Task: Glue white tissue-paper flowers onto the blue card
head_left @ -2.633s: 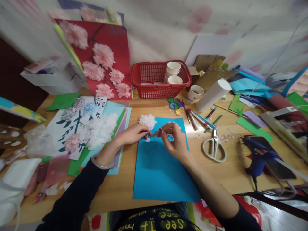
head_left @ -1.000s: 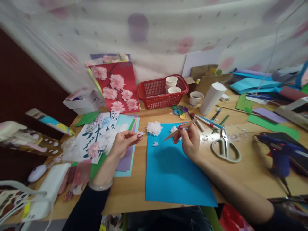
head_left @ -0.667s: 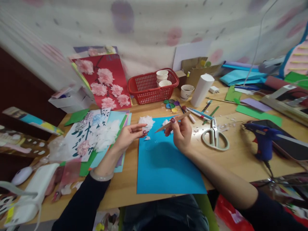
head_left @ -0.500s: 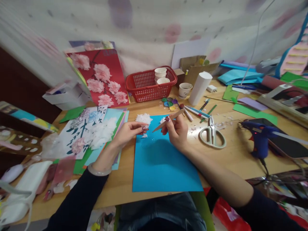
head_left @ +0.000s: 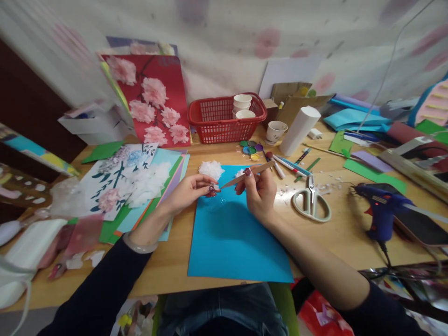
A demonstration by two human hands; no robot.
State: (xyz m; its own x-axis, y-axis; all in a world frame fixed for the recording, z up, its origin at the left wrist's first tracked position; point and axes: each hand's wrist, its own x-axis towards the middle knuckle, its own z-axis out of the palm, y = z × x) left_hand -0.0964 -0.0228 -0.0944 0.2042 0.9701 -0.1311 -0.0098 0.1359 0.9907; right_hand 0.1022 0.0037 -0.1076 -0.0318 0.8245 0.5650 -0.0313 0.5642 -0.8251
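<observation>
Blue sheet [head_left: 238,242] on desk [head_left: 164,270], drape [head_left: 224,51] behind

i could read no word, number, brand or sign from my end. dark marks [head_left: 170,60] sat near the top right corner of the red card [head_left: 161,100], too faint to make out, and the small pale marks [head_left: 380,198] on the blue glue gun [head_left: 381,219] were too tiny for me.
</observation>
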